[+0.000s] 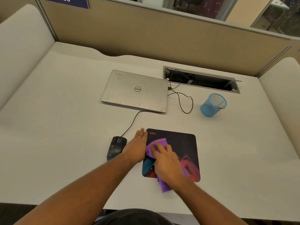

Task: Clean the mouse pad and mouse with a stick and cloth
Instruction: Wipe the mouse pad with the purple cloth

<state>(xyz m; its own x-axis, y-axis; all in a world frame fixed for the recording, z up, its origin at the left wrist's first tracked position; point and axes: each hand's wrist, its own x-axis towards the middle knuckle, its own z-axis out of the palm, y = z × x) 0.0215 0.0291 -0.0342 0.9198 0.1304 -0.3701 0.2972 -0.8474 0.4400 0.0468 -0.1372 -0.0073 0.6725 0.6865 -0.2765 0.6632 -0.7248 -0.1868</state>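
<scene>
Now, head view: right hand (167,161) bunches the purple cloth (159,144) on the mouse pad (183,143), left hand (138,146) flat, fingers straight, pinning its left edge. Pad looks thin and floppy, likely to slide unless held. Mouse (116,146) waits just left; its cable (131,122) runs to the laptop (136,90), blue cup (212,105) well clear.

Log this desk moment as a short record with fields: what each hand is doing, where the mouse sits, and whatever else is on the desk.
right hand: grips purple cloth, pressing it on mouse pad
left hand: fingers straight, flat at the pad's left edge
mouse: on desk, left of pad, off it
laptop: closed, behind pad
pen cup: blue mesh, upright, right of laptop; a stick-like item inside
</scene>
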